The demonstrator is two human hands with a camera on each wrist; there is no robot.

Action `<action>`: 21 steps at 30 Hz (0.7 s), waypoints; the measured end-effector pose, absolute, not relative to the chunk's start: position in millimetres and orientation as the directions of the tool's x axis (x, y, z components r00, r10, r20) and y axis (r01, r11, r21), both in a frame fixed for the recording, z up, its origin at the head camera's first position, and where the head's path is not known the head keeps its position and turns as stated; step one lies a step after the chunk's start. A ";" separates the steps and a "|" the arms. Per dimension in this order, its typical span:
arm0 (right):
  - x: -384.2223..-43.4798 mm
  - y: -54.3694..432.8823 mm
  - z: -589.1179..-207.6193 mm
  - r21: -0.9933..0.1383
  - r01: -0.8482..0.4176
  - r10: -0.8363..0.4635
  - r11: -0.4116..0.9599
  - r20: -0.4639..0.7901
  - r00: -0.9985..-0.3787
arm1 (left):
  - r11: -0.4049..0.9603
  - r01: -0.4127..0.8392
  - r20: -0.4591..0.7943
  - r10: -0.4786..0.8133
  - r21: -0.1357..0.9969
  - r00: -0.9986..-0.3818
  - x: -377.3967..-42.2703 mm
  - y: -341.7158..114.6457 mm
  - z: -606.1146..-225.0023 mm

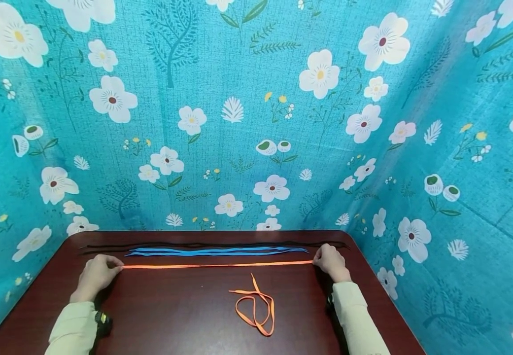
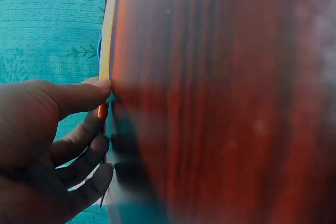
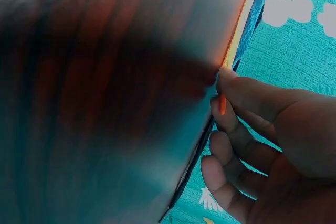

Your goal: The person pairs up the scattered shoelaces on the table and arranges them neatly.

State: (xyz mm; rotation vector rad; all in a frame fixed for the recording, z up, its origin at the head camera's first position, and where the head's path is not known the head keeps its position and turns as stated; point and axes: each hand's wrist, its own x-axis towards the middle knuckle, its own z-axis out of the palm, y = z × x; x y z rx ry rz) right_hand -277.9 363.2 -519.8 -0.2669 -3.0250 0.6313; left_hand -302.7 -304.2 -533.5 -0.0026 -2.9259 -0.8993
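An orange shoelace (image 1: 221,265) stretches straight across the table between both hands. At its left end, my left hand (image 1: 97,276) pinches it between thumb and fingers; the lace (image 2: 107,51) runs away from the thumb tip in the left wrist view. My right hand (image 1: 329,261) pinches the opposite end, and the orange tip (image 3: 223,104) pokes out below the thumb in the right wrist view. A second orange shoelace (image 1: 272,315) lies loosely looped, nearer the front. Just behind the stretched one lie blue shoelaces (image 1: 221,252), side by side.
Black shoelaces (image 1: 158,245) lie lengthwise near the back edge of the dark reddish-brown table (image 1: 172,310). Behind and on both sides hangs a teal flowered curtain (image 1: 229,162), close to the table's edges.
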 end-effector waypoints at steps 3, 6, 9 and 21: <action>-282.6 364.6 -522.8 -0.431 0.160 0.177 0.888 0.001 -0.984 | 0.828 0.031 0.088 -0.022 0.560 -0.996 -305.8 -302.6 -532.8; -287.2 366.0 -524.3 -0.471 0.152 0.175 0.869 0.005 -0.985 | 0.831 0.035 0.102 -0.026 0.556 -0.994 -309.1 -301.3 -533.4; -291.8 368.0 -525.6 -0.491 0.154 0.186 0.858 0.017 -0.982 | 0.832 0.023 0.107 -0.044 0.554 -0.993 -312.5 -299.8 -535.0; -307.5 372.8 -531.5 -0.517 0.223 0.253 0.827 -0.013 -0.967 | 0.813 -0.060 0.057 -0.114 0.580 -0.992 -331.9 -294.8 -535.2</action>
